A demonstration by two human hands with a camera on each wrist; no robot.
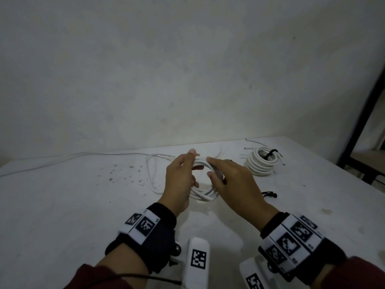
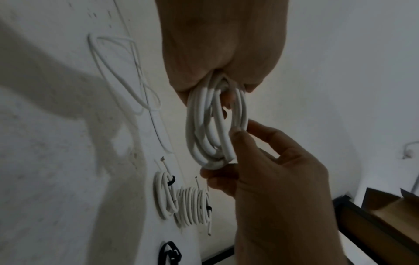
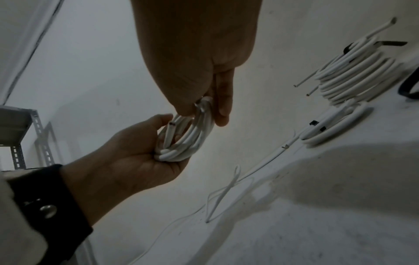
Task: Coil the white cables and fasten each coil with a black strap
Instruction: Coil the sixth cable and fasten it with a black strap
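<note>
White cable coil (image 1: 203,180) sits between both hands above the table (image 1: 73,205) in the head view, left hand (image 1: 180,184) curled around its near side, right hand (image 1: 233,184) pinching the far side; a black strap (image 1: 269,194) lies just right, strapped coils (image 1: 263,163) beyond. Left wrist view: fingers clamp the loops, a cut end (image 2: 230,157) sticks out. Right wrist view: thumb and fingers (image 3: 223,100) pinch the bundle. Coiling looks nearly finished; next, one hand must hold it while the other fetches a strap. Stained white tabletop, plain wall (image 1: 187,69).
</note>
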